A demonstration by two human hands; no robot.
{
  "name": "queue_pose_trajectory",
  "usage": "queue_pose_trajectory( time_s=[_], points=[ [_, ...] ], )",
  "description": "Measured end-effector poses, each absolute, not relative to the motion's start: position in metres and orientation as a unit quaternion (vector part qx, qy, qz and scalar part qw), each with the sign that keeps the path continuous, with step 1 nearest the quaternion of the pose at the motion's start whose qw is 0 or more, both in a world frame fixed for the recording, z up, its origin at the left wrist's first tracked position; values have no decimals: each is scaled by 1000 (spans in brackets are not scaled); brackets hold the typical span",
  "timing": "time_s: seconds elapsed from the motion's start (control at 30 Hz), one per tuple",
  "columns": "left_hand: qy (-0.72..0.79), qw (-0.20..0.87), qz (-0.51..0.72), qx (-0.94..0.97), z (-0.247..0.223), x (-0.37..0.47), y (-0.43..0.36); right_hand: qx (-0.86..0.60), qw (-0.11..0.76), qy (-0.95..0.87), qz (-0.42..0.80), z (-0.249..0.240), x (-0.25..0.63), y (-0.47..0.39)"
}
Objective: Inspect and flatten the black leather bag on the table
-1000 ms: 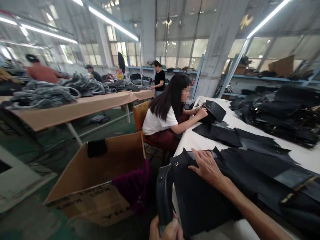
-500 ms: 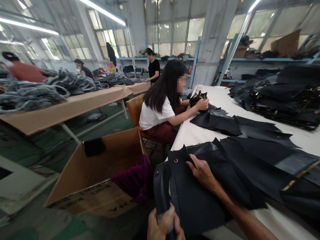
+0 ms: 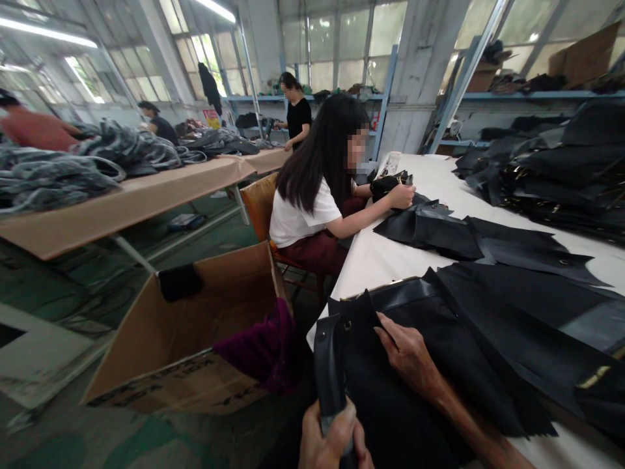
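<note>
At the bottom, my left hand [image 3: 333, 433] is wrapped around a long black strap-like handle [image 3: 329, 361]. It has a small metal rivet near its upper end and a grey section by my fingers; its lower end is hidden in my grip. To the right, my right hand [image 3: 410, 348] pinches a fold of a black bag panel [image 3: 385, 404], with finger and thumb close together. A small gold ring [image 3: 347, 324] is set in the panel, just beside the handle's top. The panel hangs over the table's near edge. More black panels [image 3: 512, 312] lie under and beyond my right forearm.
A co-worker [image 3: 312, 208] sits at the white table [image 3: 361, 273], handling a black item. A tall pile of black pieces [image 3: 561, 169] stands at the right. To the left, an open cardboard box [image 3: 185, 384] has purple cloth [image 3: 261, 342] over its edge.
The handle in my left hand has moved right and sits closer to the panel's ring. My right hand and the panel fold have shifted slightly right and down. The view has also shifted.
</note>
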State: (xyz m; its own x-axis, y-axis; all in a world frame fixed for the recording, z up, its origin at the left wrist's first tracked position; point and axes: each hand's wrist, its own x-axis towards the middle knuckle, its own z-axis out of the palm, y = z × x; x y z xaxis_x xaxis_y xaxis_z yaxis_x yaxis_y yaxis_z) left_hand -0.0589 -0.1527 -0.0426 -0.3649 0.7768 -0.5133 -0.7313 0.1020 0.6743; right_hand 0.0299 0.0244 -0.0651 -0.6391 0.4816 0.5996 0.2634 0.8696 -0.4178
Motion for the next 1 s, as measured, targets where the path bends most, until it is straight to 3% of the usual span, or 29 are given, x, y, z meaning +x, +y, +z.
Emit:
queue_pose_trajectory(
  time_s=[0.2,0.67,1.0],
  points=[
    [494,506,705,60,-41,-77,-157,-192,369,-893,172,-67,45,13],
    [478,554,675,89,-40,-66,-148,-172,373,-899,155,-69,54,4],
    [506,497,699,93,-37,-82,-157,-282,334,-860,263,-54,57,-3]
  ],
)
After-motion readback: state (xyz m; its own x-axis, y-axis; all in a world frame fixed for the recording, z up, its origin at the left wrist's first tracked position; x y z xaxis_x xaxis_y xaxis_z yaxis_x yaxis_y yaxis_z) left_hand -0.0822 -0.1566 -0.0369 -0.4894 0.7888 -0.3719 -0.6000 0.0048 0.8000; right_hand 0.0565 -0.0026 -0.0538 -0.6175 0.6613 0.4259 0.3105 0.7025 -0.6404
